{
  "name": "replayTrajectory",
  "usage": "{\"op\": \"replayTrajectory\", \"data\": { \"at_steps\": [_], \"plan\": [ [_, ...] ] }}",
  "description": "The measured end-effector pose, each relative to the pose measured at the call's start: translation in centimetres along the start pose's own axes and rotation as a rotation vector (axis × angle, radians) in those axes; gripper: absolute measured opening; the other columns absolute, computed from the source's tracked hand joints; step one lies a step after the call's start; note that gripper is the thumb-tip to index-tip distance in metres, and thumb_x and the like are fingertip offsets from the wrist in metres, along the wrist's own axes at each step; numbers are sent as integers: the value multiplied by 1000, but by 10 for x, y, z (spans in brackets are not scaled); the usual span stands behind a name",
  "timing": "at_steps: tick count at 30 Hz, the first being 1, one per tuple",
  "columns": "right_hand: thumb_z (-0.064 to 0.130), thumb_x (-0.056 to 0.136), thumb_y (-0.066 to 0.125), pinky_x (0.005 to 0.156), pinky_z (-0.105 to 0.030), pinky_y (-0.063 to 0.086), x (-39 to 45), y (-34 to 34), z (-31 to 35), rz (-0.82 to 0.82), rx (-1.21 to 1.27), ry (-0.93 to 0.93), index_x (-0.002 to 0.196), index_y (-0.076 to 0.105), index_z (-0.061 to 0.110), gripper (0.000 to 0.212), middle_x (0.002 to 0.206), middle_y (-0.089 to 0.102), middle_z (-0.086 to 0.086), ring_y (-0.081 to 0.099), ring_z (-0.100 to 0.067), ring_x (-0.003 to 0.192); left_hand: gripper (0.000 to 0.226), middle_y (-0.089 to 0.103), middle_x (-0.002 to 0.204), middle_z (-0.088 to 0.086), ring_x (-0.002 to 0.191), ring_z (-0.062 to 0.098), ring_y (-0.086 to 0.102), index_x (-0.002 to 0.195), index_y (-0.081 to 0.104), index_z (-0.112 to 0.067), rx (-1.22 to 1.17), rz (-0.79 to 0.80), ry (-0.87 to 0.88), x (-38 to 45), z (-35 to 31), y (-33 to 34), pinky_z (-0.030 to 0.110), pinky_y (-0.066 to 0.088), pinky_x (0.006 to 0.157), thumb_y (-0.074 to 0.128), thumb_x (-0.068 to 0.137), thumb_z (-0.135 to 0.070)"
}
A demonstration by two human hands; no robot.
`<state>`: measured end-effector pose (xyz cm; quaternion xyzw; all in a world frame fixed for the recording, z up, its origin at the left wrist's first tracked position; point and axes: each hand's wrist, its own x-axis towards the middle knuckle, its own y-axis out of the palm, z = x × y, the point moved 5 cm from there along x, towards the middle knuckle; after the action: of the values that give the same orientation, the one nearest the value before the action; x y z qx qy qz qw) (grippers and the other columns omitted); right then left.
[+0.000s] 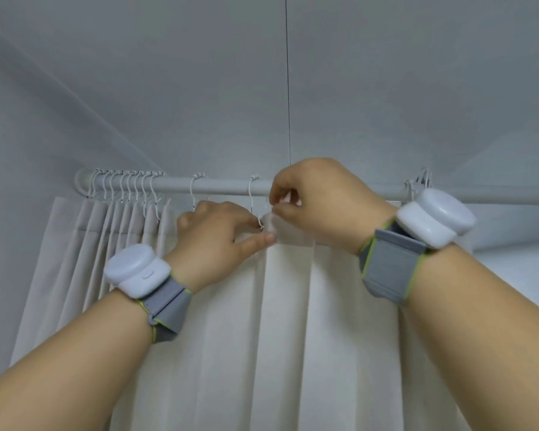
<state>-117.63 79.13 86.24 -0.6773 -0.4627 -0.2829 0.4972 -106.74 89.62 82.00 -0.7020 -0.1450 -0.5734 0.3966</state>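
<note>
Both hands work at the top hem of a cream curtain [293,321], right under the rod [224,185].

The left hand [212,234] has its grip pinched, thumb and forefinger, on the lower end of a white hook [251,194] that hangs from the rod. The right hand [318,200] has its fingers curled and clamped on the curtain's top edge, just right of that hook, so hem and hook meet between the two grips. The curtain hangs below both hands, its long axis vertical and its pleats running straight down, while the hem runs left to right along the rod. More hooks [125,189] sit bunched at the rod's left end. Each wrist wears a white unit [134,270] on a grey strap.
</note>
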Motion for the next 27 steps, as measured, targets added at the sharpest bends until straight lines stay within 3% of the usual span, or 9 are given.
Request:
{"op": "replayTrajectory", "data": {
  "at_steps": [3,6,9,12,15,18,21,23,27],
  "plan": [
    [33,89,55,90,-35,40,21,0,3,-79,-34,-15,109,64,23,24,112,60,1,51,-22,107,37,62,107,-15,115,21,46,88,69,-40,-188,-207,-86,-1,0,0,39,33,97,44,78,-66],
    [48,92,49,92,-37,37,39,10,-3,94,-40,122,122,53,20,41,122,57,-1,50,-25,113,12,56,105,-12,114,21,42,83,72,-37,-168,-379,-169,-8,-7,2,29,23,87,66,80,-48],
    [45,94,50,87,-30,41,47,23,-3,252,-33,138,129,48,10,49,128,54,-7,52,-26,114,4,47,92,-9,101,22,42,77,72,-33,-110,-508,-146,-12,-15,5,27,14,76,73,76,-37],
    [37,92,57,78,-29,40,47,29,-5,257,0,105,127,50,10,44,123,56,-7,54,-25,108,5,49,88,-6,93,21,42,71,72,-29,-44,-586,-56,-16,-19,4,28,16,77,75,72,-31],
    [40,91,58,71,-27,34,48,34,-12,226,34,83,122,51,13,43,117,56,-5,49,-21,94,4,60,104,2,102,25,45,75,72,-23,112,-613,109,-29,-28,6,37,27,87,74,74,-20],
    [46,94,49,74,-29,35,50,34,-14,241,8,53,123,51,13,44,110,54,-2,47,-20,93,6,58,92,3,80,24,52,84,69,-13,-3,-573,210,-41,-27,14,37,44,70,66,81,-8],
    [40,98,43,83,-33,42,52,31,-22,322,-16,12,115,54,10,37,108,60,-5,51,-23,95,10,54,82,-6,66,8,45,96,66,-15,-185,-436,79,-31,-23,26,24,43,66,60,89,-19],
    [36,96,49,77,-29,43,53,30,-26,365,-11,-17,107,53,14,25,104,66,-1,55,-19,90,13,58,78,-8,66,5,47,98,65,-15,-261,-431,35,-20,-26,28,14,37,66,60,90,-25],
    [38,92,56,62,-20,38,54,29,-30,332,82,-8,106,57,21,22,91,69,6,60,-10,79,10,58,58,-9,48,14,61,89,63,-11,-724,-429,-182,-1,-29,27,27,53,54,64,89,-21]
  ]
}}
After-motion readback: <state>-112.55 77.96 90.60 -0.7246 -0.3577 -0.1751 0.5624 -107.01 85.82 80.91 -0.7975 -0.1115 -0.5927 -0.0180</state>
